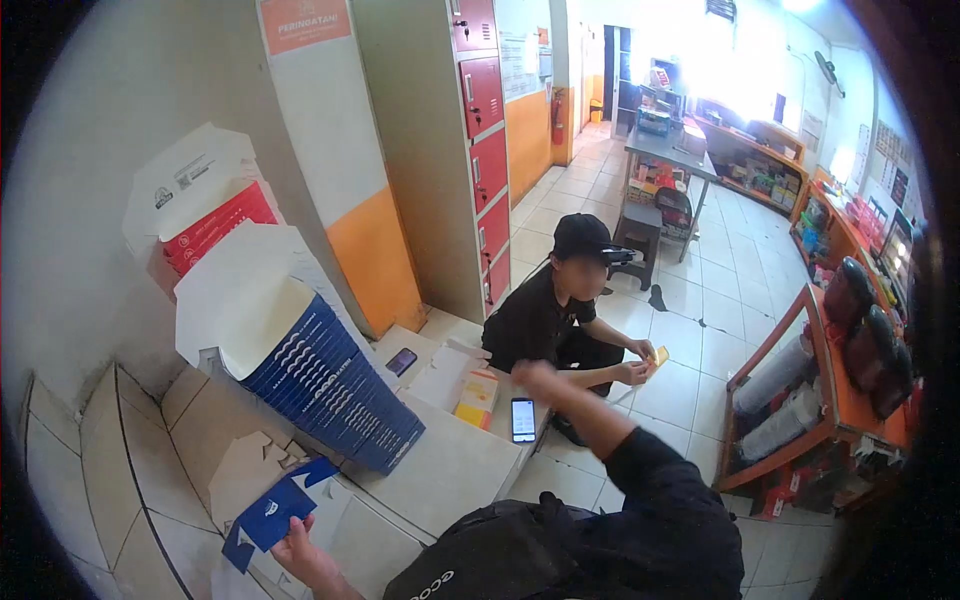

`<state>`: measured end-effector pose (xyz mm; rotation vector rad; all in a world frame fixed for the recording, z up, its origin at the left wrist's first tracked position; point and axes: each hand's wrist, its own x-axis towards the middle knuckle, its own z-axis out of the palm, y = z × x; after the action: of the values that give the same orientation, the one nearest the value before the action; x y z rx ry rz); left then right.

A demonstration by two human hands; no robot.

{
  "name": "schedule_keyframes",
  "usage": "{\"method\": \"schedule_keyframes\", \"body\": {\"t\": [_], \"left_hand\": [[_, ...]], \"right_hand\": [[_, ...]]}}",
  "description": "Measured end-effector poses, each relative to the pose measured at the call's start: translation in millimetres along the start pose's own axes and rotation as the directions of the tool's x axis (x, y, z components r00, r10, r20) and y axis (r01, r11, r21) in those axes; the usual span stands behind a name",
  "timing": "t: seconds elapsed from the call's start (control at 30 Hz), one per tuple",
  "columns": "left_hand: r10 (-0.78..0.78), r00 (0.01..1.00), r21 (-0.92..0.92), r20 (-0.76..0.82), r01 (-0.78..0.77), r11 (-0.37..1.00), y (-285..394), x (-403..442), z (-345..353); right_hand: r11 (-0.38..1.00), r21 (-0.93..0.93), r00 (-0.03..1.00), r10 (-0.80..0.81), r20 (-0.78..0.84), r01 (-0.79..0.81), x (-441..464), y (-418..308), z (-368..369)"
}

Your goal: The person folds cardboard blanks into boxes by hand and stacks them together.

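My left hand (303, 555) grips a blue folding-carton blank (272, 512) by its edge, low on the left. Pale cardboard flaps (240, 480) lie just beyond the blank. My right hand (537, 383) is raised in front of the seated person; it is blurred and its fingers cannot be made out. A tall leaning stack of nested blue boxes (325, 375) with white insides stands between my left hand and the wall. Behind it is a second stack of red boxes (215, 225).
A person in a black cap (582, 237) sits low ahead, holding a small yellow piece (657, 357). Two phones, one lit (523, 420), and a yellow-orange packet (477, 400) lie on the tiled ledge (460, 445). Red lockers (485, 100) and an orange rack (775, 390) flank the floor.
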<state>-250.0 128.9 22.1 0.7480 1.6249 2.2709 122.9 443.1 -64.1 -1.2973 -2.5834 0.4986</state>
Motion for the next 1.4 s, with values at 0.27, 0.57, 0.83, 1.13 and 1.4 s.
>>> {"method": "schedule_keyframes", "body": {"t": [0.27, 0.57, 0.83, 1.13, 1.4], "left_hand": [[0.091, 0.987, -0.009, -0.132, -0.093, 0.996, 1, 3, -5], [0.052, 0.995, -0.033, -0.082, -0.055, 0.998, 11, -4, 9], [0.01, 0.998, -0.02, -0.057, -0.011, 1.0, 8, -4, 8], [-0.027, 0.999, -0.044, -0.047, 0.025, 0.999, -21, 1, -9], [0.006, 0.997, -0.016, -0.078, -0.007, 1.0, -16, -9, 10]], "right_hand": [[0.984, 0.17, 0.249, -0.179, 0.952, 0.058, -96, -31, 129], [0.985, 0.155, 0.26, -0.17, 0.951, 0.077, -95, -39, 115], [0.955, 0.205, 0.165, -0.243, 0.956, 0.215, -105, -47, 140], [0.965, 0.166, 0.969, 0.174, 0.174, -0.203, -87, 24, 77], [0.985, 0.159, 0.87, -0.136, 0.474, 0.067, -81, -51, -65]]}}
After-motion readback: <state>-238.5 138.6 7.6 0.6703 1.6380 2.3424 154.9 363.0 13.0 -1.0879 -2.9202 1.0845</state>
